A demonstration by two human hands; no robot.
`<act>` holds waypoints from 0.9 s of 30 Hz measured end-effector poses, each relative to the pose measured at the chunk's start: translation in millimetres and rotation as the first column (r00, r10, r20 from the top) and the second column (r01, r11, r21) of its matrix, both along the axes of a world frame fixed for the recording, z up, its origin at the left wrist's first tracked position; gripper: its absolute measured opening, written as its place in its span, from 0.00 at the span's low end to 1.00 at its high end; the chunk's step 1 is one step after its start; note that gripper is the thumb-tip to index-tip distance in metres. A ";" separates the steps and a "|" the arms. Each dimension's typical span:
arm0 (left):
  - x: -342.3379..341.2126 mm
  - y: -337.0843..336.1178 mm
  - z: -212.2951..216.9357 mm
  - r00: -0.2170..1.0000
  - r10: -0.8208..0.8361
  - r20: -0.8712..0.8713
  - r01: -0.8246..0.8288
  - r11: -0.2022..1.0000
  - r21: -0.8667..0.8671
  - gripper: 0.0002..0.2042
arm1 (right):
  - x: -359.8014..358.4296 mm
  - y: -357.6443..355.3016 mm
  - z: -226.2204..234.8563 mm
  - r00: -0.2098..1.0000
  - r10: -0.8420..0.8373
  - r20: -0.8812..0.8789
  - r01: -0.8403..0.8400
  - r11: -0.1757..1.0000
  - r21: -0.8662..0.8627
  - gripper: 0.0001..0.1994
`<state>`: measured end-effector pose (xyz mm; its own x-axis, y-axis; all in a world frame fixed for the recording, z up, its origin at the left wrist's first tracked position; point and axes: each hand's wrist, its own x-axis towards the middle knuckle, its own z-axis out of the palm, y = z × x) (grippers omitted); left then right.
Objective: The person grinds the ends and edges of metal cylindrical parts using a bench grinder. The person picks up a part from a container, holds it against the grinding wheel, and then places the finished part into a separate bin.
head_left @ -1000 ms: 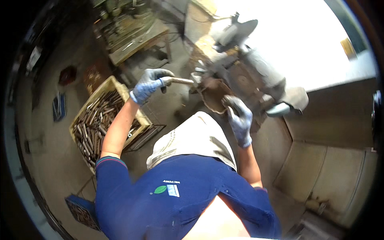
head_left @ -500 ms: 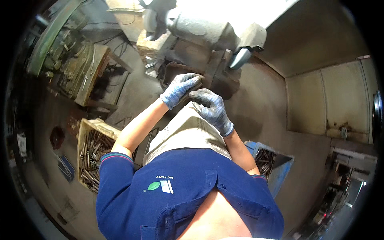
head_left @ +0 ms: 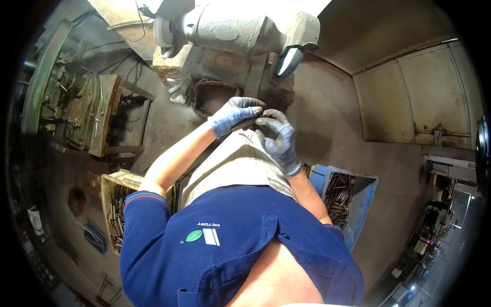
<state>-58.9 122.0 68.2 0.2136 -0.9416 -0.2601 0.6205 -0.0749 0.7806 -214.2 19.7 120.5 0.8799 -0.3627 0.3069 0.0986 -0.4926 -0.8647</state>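
Observation:
Both my hands wear blue-grey knitted gloves with dark palms and meet over my lap, in front of a bench grinder [head_left: 225,28]. My left hand [head_left: 238,115] is closed, thumb pressed toward its fingers. Close beside it, my right hand [head_left: 280,137] is curled, its fingertips near the left hand's fingers. Whatever lies between them is too dark and covered to make out. Beyond the left hand is a dark, open-topped metal bin [head_left: 197,97] below the grinder. A pale wheel [head_left: 163,31] sits at the grinder's left end, another wheel [head_left: 290,62] at its right.
A yellowish crate [head_left: 134,177] of metal tubes stands by my left elbow; a blue crate [head_left: 364,204] of metal pieces stands by my right. At far left is a greenish machine [head_left: 71,100] on a stand. Metal panels [head_left: 414,97] line the right side.
The view has shifted, so the grinder appears further left. My hands remain together in front of the grinder, with the left fingers now slightly closer to the right ones.

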 end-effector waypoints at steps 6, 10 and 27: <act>14.7 -4.2 -4.5 0.998 -0.028 0.065 0.022 0.995 0.093 0.17 | 8.7 2.6 -11.9 0.996 0.026 -0.082 -0.004 0.966 0.260 0.08; 28.9 -3.3 -12.8 0.992 -0.035 0.124 0.020 0.992 0.121 0.15 | 14.9 -0.6 -21.4 0.998 0.053 -0.036 -0.040 0.953 0.301 0.09; 34.8 5.1 8.4 0.918 0.321 0.233 -0.324 0.946 -0.028 0.11 | 32.7 -8.5 -29.3 0.927 -0.324 0.190 0.321 0.946 0.051 0.09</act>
<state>-24.0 127.1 76.6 0.5607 -0.8090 -0.1765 0.4148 0.0900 0.9054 -181.5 11.2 91.2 0.6387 -0.6243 0.4498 0.1036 -0.5095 -0.8542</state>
